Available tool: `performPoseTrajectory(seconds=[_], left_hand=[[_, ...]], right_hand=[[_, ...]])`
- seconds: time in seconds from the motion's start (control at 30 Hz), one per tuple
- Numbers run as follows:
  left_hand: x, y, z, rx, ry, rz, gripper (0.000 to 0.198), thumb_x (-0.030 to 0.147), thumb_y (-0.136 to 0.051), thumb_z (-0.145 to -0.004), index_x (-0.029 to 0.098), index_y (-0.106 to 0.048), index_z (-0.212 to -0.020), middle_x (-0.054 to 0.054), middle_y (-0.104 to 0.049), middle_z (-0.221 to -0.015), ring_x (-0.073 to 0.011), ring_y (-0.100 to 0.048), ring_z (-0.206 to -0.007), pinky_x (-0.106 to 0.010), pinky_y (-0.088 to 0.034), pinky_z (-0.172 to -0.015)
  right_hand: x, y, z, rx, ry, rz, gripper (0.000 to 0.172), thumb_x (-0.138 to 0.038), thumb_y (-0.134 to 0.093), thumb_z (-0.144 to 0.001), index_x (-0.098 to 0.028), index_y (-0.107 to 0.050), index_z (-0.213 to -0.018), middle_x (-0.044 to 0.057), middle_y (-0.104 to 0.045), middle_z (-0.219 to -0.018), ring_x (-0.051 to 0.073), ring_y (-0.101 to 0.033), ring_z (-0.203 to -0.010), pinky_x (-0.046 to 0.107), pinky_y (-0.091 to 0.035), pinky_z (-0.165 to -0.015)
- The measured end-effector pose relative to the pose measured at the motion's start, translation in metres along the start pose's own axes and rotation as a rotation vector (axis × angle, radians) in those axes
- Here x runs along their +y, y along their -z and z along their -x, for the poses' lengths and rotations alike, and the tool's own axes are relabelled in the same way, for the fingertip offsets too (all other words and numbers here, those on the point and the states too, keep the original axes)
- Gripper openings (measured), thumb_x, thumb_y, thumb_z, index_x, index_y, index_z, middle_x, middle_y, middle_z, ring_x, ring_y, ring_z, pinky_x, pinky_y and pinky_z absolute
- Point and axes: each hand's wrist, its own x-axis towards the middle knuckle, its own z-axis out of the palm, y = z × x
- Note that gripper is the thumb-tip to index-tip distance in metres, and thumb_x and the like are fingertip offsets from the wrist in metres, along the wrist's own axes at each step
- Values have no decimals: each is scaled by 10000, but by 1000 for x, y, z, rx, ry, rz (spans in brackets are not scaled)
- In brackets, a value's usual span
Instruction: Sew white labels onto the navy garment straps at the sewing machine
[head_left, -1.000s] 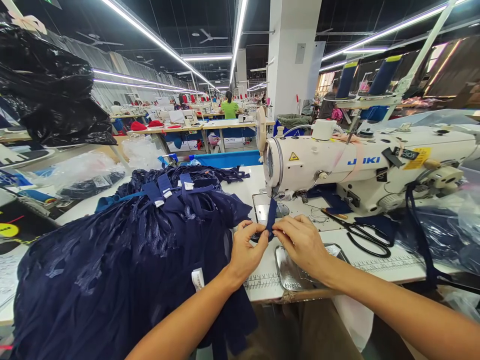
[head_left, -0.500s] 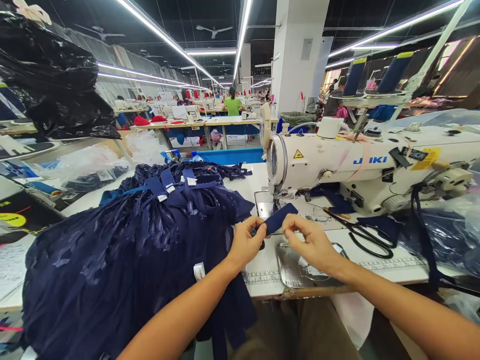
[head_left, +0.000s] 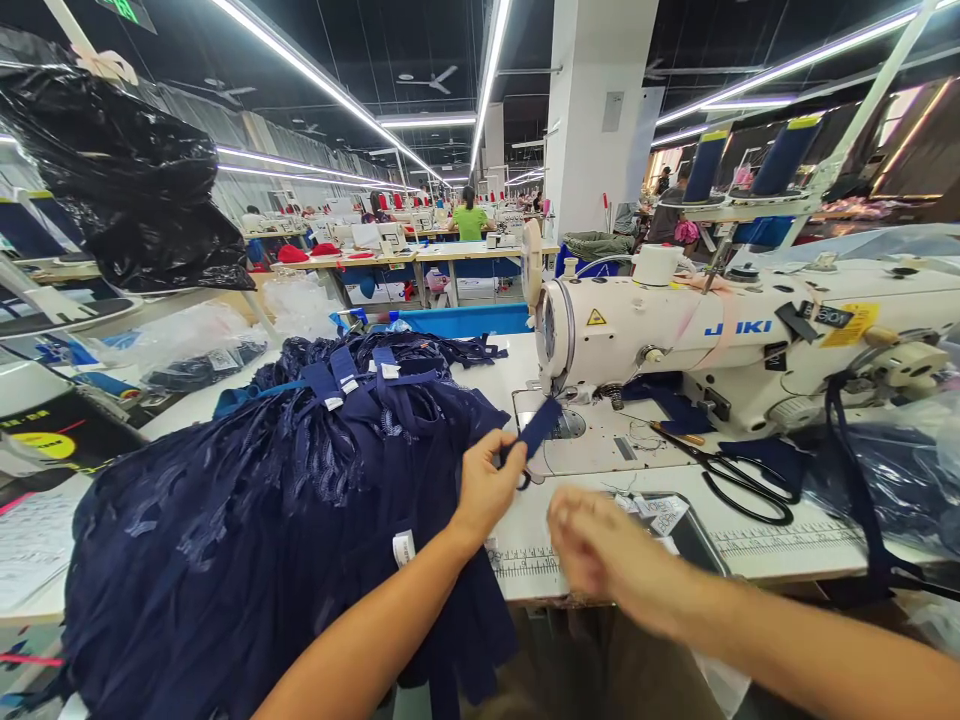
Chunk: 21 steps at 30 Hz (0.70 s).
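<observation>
A folded navy fabric strip is pinched between the thumb and fingers of my left hand. Its far end points up to the right, close to the needle area of the white sewing machine. My right hand is smeared by motion, its fingers bent, low over the front of the table. Whether it holds anything is hidden. Just beyond it, white printed labels lie in a metal tray, partly covered by that hand. Left of my left hand spreads a big heap of navy garments with small white tags.
Black-handled scissors lie right of the needle area. A printed ruler runs along the table's front edge. Bagged navy fabric sits at far right, and a black plastic bag hangs upper left. Someone in green sits far ahead.
My right hand has come away from the strip, down and toward me, uncovering labels in the tray. The strip now points more upward, its far end nearer the needle.
</observation>
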Motion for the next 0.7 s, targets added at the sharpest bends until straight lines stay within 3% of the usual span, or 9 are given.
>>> performPoseTrajectory(seconds=[0.03, 0.1, 0.13, 0.2, 0.27, 0.3, 0.37, 0.53, 0.7], left_hand=[[-2, 1, -2, 28, 12, 18, 170, 265, -525, -716, 145, -519, -596, 34, -498, -540, -80, -441, -527, -196, -348, -524], [-3, 3, -4, -13, 37, 60, 169, 275, -521, -729, 140, -539, -628, 21, -532, -572, -88, -467, -554, -202, -366, -552], [-3, 3, -3, -62, 44, 71, 172, 281, -524, -732, 138, -550, -640, 15, -545, -581, -92, -477, -564, -205, -373, -565], [-1, 2, -1, -143, 49, 89, 182, 291, -527, -737, 135, -565, -651, 7, -561, -586, -98, -490, -571, -211, -385, -578], [2, 1, 2, -171, 44, 116, 191, 300, -532, -739, 134, -569, -651, 1, -570, -596, -103, -499, -579, -216, -398, -589], [3, 0, 3, -172, 40, 132, 193, 303, -534, -739, 134, -570, -652, -2, -572, -601, -105, -502, -581, -218, -403, -591], [4, 0, 4, -172, 32, 149, 197, 307, -534, -739, 133, -573, -655, -2, -571, -604, -105, -503, -577, -219, -408, -586], [8, 2, 6, -153, -37, 79, 164, 263, -517, -738, 140, -583, -653, 12, -562, -587, -99, -488, -566, -209, -393, -573], [10, 2, 9, -118, -102, -55, 159, 234, -488, -744, 148, -605, -677, 3, -587, -613, -114, -506, -592, -220, -385, -571]], right_hand=[[2, -7, 10, -152, -99, 77, 188, -359, -481, -698, -210, -400, -617, -80, -351, -471, 49, -271, -354, 180, -197, -354], [0, -16, 27, -577, -226, 368, 213, -318, -579, -647, -196, -427, -561, -66, -367, -473, 53, -303, -393, 179, -228, -378], [-4, -16, 30, -591, -131, 524, 196, -299, -538, -708, -191, -447, -573, -52, -393, -518, 62, -351, -449, 184, -262, -423], [-13, -8, 26, -390, 157, 740, 239, -242, -407, -812, -191, -478, -590, -28, -467, -557, 85, -426, -508, 203, -315, -486], [-20, 7, 10, -27, 509, 943, 193, -198, -403, -812, -197, -505, -648, -8, -493, -598, 116, -456, -567, 235, -345, -546], [-21, 15, 0, 120, 624, 1022, 160, -184, -397, -814, -197, -524, -718, 4, -505, -642, 126, -461, -588, 248, -351, -561], [-20, 29, -18, 272, 742, 1135, 137, -172, -393, -820, -191, -525, -789, 18, -512, -701, 124, -460, -585, 250, -349, -547], [-13, 37, -42, 403, 876, 1393, 137, -189, -379, -843, -180, -498, -776, 28, -512, -720, 131, -461, -583, 252, -324, -522], [-7, 31, -43, 409, 961, 1532, 195, -154, -321, -853, -179, -448, -708, 26, -478, -652, 141, -425, -543, 265, -306, -508]])
